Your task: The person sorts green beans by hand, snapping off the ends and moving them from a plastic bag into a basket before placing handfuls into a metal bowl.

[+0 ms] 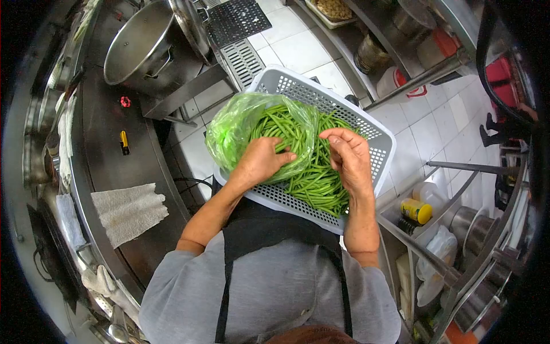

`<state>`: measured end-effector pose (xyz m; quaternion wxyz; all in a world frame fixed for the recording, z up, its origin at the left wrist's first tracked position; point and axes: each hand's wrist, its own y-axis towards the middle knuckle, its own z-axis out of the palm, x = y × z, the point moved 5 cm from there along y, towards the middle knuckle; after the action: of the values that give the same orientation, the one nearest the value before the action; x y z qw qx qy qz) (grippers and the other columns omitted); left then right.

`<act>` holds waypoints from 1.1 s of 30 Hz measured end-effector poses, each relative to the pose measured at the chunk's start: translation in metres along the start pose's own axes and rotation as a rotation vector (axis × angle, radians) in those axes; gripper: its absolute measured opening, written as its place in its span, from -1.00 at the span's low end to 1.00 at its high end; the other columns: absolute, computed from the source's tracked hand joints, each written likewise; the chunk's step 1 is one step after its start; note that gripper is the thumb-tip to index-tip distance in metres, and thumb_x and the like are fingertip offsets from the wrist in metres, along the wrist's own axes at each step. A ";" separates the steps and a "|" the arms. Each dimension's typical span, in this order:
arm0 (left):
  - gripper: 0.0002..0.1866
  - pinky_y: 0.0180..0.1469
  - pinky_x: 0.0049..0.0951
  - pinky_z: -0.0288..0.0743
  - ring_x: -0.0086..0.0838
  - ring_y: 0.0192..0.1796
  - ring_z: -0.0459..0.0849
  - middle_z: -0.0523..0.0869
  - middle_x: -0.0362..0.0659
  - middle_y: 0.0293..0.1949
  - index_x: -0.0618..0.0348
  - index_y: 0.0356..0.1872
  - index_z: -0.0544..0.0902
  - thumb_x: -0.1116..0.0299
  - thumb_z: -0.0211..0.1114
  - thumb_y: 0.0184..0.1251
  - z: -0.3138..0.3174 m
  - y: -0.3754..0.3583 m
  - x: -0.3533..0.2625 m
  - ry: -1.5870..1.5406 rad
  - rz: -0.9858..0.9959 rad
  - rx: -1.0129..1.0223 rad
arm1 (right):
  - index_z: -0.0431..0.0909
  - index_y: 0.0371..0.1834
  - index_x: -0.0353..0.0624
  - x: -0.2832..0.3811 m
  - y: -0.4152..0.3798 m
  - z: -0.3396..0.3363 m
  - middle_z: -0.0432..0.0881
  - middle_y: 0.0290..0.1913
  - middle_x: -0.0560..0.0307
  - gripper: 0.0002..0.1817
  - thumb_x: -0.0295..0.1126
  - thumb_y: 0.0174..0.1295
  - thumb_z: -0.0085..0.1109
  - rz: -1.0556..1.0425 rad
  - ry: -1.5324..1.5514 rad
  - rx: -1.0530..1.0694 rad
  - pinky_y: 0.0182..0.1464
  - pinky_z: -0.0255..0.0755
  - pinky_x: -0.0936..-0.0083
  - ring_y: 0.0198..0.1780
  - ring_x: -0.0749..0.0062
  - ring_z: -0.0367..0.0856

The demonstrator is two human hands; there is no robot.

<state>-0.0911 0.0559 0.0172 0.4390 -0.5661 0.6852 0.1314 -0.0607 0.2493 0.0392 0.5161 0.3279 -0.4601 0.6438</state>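
A clear plastic bag point(226, 135) of green beans point(281, 123) lies in a grey perforated plastic basket point(381, 137) in front of my body. More loose green beans point(321, 186) fill the basket beside the bag. My left hand point(263, 160) is over the bag's mouth, its thumb and forefinger apart among the beans; its other fingers are partly hidden. Above the loose beans, my right hand point(349, 157) is raised with fingers curled and the thumb near the forefinger in a pinch. What that pinch holds, if anything, is too small to make out.
At the left runs a dark metal counter point(109, 160) with a grey cloth point(130, 212) and a yellow-black cutter point(124, 142). A large steel pot point(140, 51) stands at the upper left. Metal shelving point(424, 86) lines the right. Another person's legs point(498, 129) show at far right.
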 end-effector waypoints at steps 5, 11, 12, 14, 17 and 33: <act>-0.73 -0.30 -0.45 0.52 -0.53 -0.43 0.64 0.71 -0.15 -0.50 0.28 -0.28 0.69 0.28 0.47 0.16 -0.005 -0.003 0.002 -0.309 -0.069 0.003 | 0.61 -0.14 -0.33 0.003 -0.001 0.002 0.28 -0.66 0.50 -0.79 -0.43 0.35 0.04 -0.010 -0.085 -0.028 -0.65 -0.05 0.75 -0.69 0.82 0.08; -0.76 -0.38 -0.63 0.40 -0.69 -0.42 0.51 0.67 -0.30 -0.44 0.27 -0.31 0.67 0.27 0.40 0.27 -0.042 -0.016 -0.016 -0.563 -0.054 0.028 | 0.66 -0.09 -0.28 0.005 -0.002 0.006 0.37 -0.60 0.50 -0.81 -0.44 0.38 0.09 -0.095 -0.237 0.038 -0.56 0.03 0.74 -0.58 0.85 0.15; -0.74 -0.42 -0.66 0.36 -0.71 -0.46 0.49 0.67 -0.29 -0.47 0.27 -0.32 0.67 0.23 0.38 0.29 -0.043 -0.018 -0.022 -0.556 -0.039 0.098 | 0.66 -0.09 -0.28 0.004 -0.003 0.008 0.37 -0.60 0.50 -0.81 -0.44 0.38 0.09 -0.096 -0.237 0.039 -0.56 0.03 0.74 -0.58 0.85 0.15; -0.71 -0.53 -0.68 0.24 -0.73 -0.57 0.41 0.63 -0.30 -0.55 0.26 -0.33 0.68 0.17 0.35 0.31 -0.047 -0.023 -0.029 -0.506 -0.055 0.138 | 0.66 -0.07 -0.29 0.007 -0.004 0.017 0.37 -0.57 0.52 -0.81 -0.45 0.36 0.14 -0.186 -0.324 0.059 -0.52 0.05 0.73 -0.53 0.85 0.16; -0.71 -0.61 -0.67 0.14 -0.75 -0.65 0.34 0.56 -0.34 -0.62 0.24 -0.34 0.68 0.17 0.37 0.29 -0.039 -0.028 -0.031 -0.633 -0.089 0.242 | 0.67 -0.07 -0.26 0.007 -0.004 0.021 0.47 -0.59 0.35 -0.82 -0.45 0.33 0.18 -0.275 -0.510 0.047 -0.52 0.17 0.66 -0.55 0.75 0.28; -0.76 -0.64 -0.64 0.11 -0.72 -0.67 0.33 0.51 -0.33 -0.62 0.25 -0.32 0.64 0.24 0.30 0.31 -0.031 -0.025 -0.020 -0.688 -0.233 0.237 | 0.66 -0.27 -0.29 0.019 -0.014 0.039 0.65 -0.47 -0.04 -0.91 -0.52 0.20 0.24 -0.604 -0.787 0.175 -0.44 0.48 0.42 -0.50 0.22 0.64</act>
<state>-0.0830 0.0402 0.0577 0.7178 -0.5084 0.4392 0.1829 -0.0543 0.2206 0.0738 0.4375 0.7063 -0.4485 0.3294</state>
